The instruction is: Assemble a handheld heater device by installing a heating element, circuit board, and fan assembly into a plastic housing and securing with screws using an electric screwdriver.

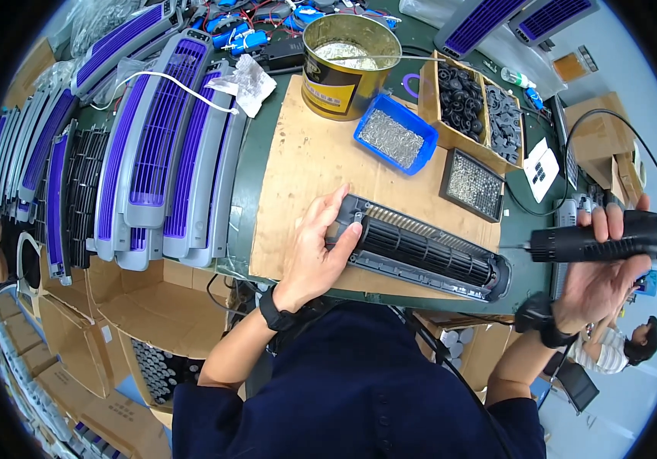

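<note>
Item: black roller fan unit point(424, 249), lying near-centre on cardboard-covered surface point(305, 168). Left hand point(314, 249) grip pressed flat on its left end. Right hand point(602, 268) grip wrapped round electric screwdriver point(600, 239), bit beside right end. Advice: hold firm, align bit squarely.

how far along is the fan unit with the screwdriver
Done: the black roller fan unit lies assembled on the cardboard sheet. In hand: the left hand steadies its end; the right hand holds the electric screwdriver, its tip beside the other end. Left: whether screws are in cannot be seen.
</note>
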Demonstrator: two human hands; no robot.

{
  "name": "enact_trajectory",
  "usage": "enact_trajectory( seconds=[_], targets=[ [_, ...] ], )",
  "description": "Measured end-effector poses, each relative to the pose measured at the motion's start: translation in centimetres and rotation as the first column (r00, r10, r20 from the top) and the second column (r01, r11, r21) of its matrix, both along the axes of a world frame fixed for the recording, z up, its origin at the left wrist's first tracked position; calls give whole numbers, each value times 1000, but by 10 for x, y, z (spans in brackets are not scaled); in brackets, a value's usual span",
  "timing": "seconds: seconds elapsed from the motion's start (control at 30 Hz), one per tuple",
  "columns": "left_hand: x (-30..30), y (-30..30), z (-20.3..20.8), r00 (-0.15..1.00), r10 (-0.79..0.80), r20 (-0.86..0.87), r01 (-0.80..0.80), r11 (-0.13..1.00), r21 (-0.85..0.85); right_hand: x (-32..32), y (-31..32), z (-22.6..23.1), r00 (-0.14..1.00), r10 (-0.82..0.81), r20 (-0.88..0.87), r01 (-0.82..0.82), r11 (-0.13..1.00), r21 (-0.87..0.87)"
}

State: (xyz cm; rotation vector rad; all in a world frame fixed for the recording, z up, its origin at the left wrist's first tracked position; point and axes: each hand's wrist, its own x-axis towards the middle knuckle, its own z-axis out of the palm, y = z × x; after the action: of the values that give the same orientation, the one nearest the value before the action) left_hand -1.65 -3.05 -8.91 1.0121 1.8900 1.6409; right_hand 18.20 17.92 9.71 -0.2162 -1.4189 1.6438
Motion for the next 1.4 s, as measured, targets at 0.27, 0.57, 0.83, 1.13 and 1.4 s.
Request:
enact_trajectory(
  seconds=[0.27,0.57,0.83,1.13,1.4],
  targets=[
    [2,-1,-5,995,28,-95,-23,998,54,-116,-67,-61,983,58,-177,-62,998,-22],
    [2,-4,-10,997,21,-75,-20,1000,14,-142,-77,-86,988,111,-108,-121,988,-94],
    [2,-3,-11,995,37,-93,-35,999,20,-145,-78,-91,989,138,-47,-142,986,-90],
    [3,-2,-11,993,53,-105,-50,998,33,-141,-77,-83,988,125,-95,-132,989,-71],
    [3,-2,-10,991,62,-117,-59,998,35,-143,-78,-94,987,159,-36,-160,987,-31]
  ],
)
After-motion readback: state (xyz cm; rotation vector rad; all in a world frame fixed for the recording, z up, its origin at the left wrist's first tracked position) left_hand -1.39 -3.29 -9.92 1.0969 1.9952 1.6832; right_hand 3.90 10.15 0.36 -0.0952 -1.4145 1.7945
